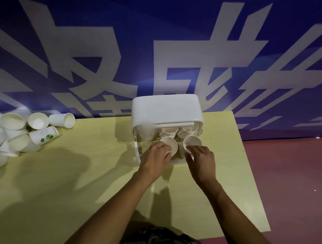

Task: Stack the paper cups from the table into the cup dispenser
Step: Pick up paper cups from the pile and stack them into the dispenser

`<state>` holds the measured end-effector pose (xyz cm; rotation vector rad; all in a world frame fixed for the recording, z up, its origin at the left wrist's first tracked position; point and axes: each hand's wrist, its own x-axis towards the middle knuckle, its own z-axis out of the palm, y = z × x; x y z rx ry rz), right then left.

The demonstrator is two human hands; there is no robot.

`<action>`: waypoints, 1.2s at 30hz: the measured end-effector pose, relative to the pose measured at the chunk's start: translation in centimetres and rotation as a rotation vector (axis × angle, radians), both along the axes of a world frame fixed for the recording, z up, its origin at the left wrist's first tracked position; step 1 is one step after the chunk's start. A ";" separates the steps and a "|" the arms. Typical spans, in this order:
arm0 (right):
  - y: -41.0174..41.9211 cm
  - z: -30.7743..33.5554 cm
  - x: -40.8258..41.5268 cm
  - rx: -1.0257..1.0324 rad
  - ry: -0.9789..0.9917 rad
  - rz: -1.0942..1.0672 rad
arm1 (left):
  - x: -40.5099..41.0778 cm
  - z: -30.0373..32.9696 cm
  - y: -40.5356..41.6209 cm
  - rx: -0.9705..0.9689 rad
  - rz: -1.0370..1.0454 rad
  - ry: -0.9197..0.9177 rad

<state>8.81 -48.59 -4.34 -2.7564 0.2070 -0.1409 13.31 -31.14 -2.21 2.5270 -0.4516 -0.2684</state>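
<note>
Left fingers (164, 149) wrap the side of one cup (169, 145), its mouth facing up and toward the camera; grip looks firm. Right fingers (190, 150) curl over the near rim of a second cup (192, 142), pinching it from the camera side. Left hand (155, 160) and right hand (201, 159) sit side by side at the open front of the dispenser (166, 110), each cup held just in front of a column. Inside the dispenser, behind the two held cups, nested stacks (177, 133) are visible in the middle and right columns; a further white cup shape shows in the left column. How tall these stacks are cannot be read through the clear cover. The dispenser stands on the table (76, 181), at its far edge. Well to the left of the dispenser, at the table's far left, lies a loose pile of cups (18, 135), most on their sides, one with green print (44, 136). Table surface between pile and dispenser holds nothing but shadow. Judgement: task is under way, not near done. Some cups are loaded, two are about to be seated onto the stacks, and the pile is large, well over a dozen showing and more cut off by the frame edge. Many more trips from pile to dispenser appear needed.
</note>
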 end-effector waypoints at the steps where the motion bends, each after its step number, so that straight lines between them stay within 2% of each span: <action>1: 0.5 0.5 -0.1 0.013 -0.028 -0.006 | -0.1 0.1 0.7 -0.022 0.023 -0.017; 5: 3.7 1.6 -0.5 0.122 -0.080 0.076 | -0.9 0.2 5.1 -0.147 0.179 -0.004; 8: 7.7 1.6 -0.6 0.190 -0.055 0.184 | -1.9 -0.1 9.7 -0.169 0.319 0.031; 18: 23.7 0.1 1.4 0.250 0.116 0.429 | -3.8 -0.6 27.3 -0.008 0.579 0.033; 24: 33.2 0.3 4.0 0.247 0.117 0.442 | -2.1 -0.8 37.4 0.138 0.615 0.024; 31: 41.3 -0.5 7.8 0.262 0.152 0.352 | 1.3 -1.9 45.4 0.133 0.599 0.041; 36: 45.2 -1.3 11.1 0.311 0.265 0.226 | 3.8 -3.3 48.6 0.143 0.532 0.059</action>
